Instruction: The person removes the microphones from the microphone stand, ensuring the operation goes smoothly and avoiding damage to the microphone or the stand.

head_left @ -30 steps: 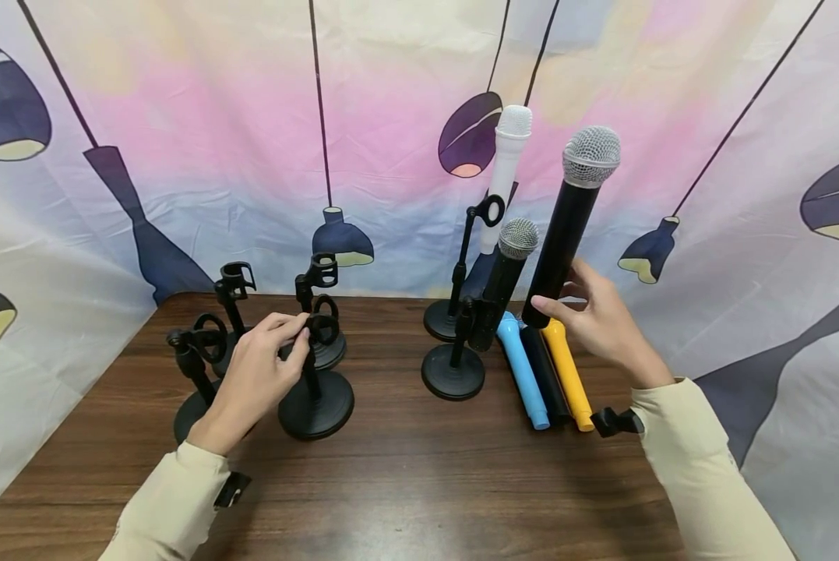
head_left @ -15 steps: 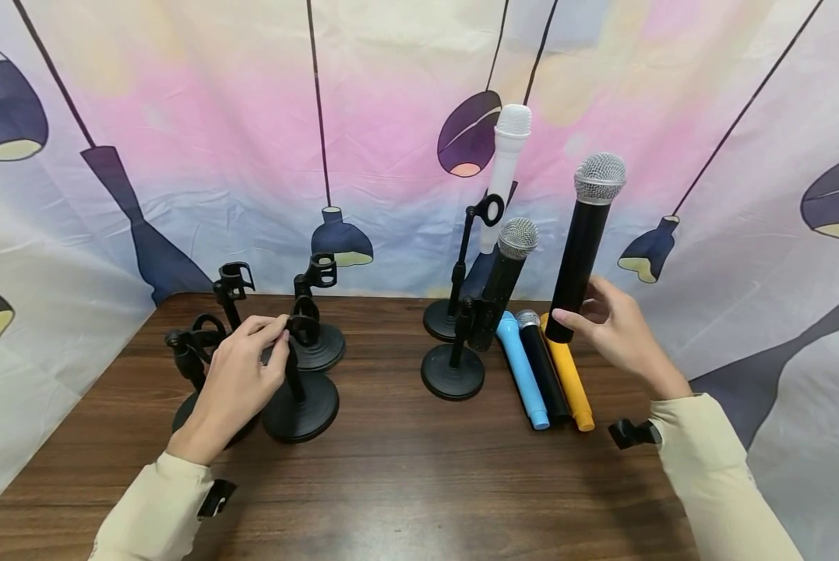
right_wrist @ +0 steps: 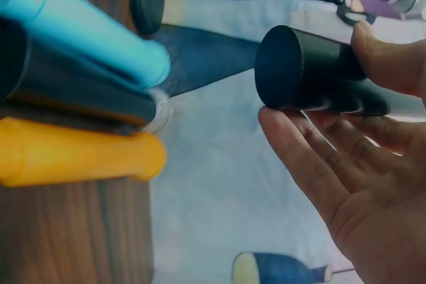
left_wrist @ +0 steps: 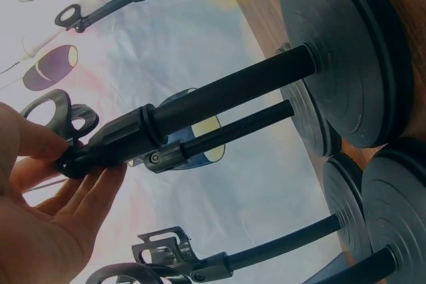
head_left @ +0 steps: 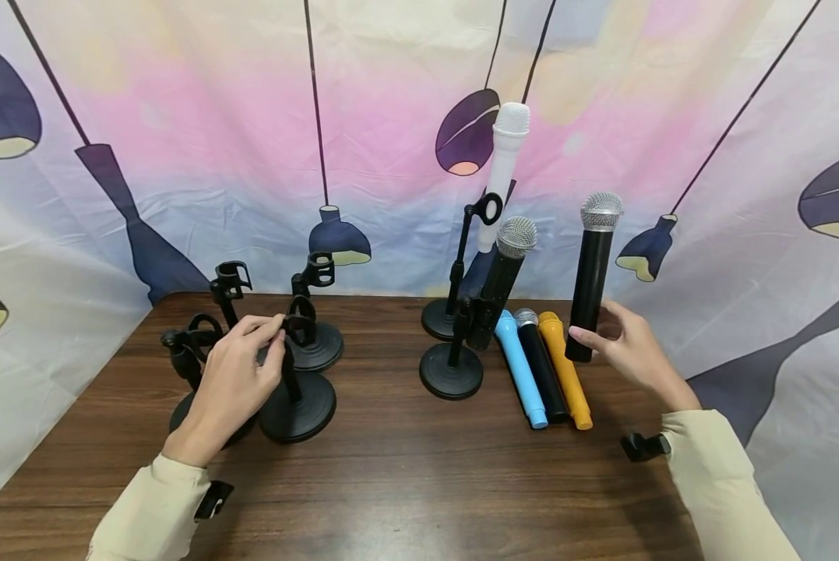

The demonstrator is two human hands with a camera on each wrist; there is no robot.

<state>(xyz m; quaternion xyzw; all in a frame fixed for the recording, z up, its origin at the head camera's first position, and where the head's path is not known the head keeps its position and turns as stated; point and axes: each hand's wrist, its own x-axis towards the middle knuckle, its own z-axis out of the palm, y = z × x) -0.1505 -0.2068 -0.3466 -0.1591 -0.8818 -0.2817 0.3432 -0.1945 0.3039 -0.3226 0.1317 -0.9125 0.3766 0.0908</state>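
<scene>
My left hand (head_left: 233, 374) grips the clip joint of a black desktop microphone stand (head_left: 300, 409), whose round base is down at the table. In the left wrist view, the thumb and fingers close around the joint below the stand's ring clip (left_wrist: 56, 114). My right hand (head_left: 632, 351) holds a black microphone (head_left: 590, 276) with a silver mesh head by its lower end, nearly upright. The right wrist view shows this microphone's flat bottom end (right_wrist: 278, 68) between thumb and fingers, apart from the blue microphone (head_left: 522, 370), another black one (head_left: 541, 366) and the orange one (head_left: 565, 370) lying side by side.
Several more black stands, including one at the back (head_left: 314, 347), crowd around the left hand. Right of centre, one stand (head_left: 451, 372) bears a tilted black microphone (head_left: 499, 284); behind it another bears a white microphone (head_left: 505, 167). A printed curtain (head_left: 405, 93) hangs behind the wooden table (head_left: 405, 483).
My right hand has lowered the black microphone and carried it to the right, straightening it. My left hand has shifted its stand slightly left, mostly in the first half second.
</scene>
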